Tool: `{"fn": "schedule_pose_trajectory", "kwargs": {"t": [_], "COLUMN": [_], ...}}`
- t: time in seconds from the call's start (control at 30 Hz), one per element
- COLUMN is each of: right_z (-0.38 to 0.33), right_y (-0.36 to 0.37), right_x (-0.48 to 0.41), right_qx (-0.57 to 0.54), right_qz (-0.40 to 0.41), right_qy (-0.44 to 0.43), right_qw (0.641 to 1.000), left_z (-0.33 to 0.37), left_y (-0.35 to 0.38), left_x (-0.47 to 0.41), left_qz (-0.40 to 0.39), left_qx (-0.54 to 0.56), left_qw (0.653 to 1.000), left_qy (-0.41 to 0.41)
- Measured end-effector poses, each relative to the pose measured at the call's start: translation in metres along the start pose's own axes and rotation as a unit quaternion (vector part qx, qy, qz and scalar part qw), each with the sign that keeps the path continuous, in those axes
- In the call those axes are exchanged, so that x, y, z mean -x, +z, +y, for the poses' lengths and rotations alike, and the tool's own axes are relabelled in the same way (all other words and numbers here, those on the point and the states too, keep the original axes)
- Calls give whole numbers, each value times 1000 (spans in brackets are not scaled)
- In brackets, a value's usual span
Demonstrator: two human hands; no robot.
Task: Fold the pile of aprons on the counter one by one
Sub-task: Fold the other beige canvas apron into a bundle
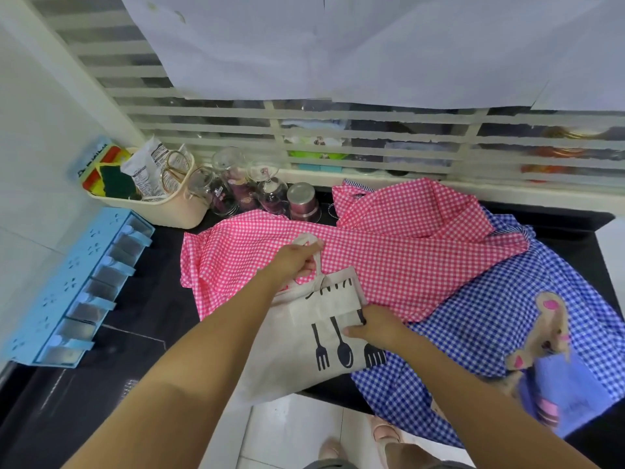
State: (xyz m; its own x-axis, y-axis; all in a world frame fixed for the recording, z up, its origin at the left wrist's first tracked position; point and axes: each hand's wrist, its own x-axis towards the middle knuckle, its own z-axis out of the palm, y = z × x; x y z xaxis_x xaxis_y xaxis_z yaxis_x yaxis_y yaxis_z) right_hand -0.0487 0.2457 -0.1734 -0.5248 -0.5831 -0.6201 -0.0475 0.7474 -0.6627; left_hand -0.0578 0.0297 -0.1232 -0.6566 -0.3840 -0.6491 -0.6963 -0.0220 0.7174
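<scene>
Black counter [162, 299] under a louvred window [338, 130], upper slats covered by white paper sheets [338, 45]. White tiled wall [33, 147] at left, blue rack [74, 286] against it. White tile floor [287, 428] below. Cream basket [169, 211], upturned glasses [236, 184] along counter's back.

a home kitchen: black counter [159, 299], upturned glasses [236, 184], basket of sponges [162, 208], blue spice rack [74, 289].

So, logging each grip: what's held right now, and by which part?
The left hand grips the cream apron by its strap; the right hand only rests on its folded edge.
</scene>
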Motion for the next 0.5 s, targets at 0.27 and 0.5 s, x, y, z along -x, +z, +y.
{"fn": "schedule_pose_trajectory", "kwargs": {"t": [0.27, 0.5], "right_z": [1, 5], "right_y": [2, 4], "right_x": [-8, -7], "right_qx": [14, 2], "right_qz": [-8, 17], "right_qy": [29, 17], "right_qw": [999, 1000], "left_z": [35, 70], "left_y": [-17, -98], "left_x": [7, -4], "left_qz": [14, 138], "left_qx": [-219, 260], "left_qw": [976, 953], "left_qy": [10, 72]}}
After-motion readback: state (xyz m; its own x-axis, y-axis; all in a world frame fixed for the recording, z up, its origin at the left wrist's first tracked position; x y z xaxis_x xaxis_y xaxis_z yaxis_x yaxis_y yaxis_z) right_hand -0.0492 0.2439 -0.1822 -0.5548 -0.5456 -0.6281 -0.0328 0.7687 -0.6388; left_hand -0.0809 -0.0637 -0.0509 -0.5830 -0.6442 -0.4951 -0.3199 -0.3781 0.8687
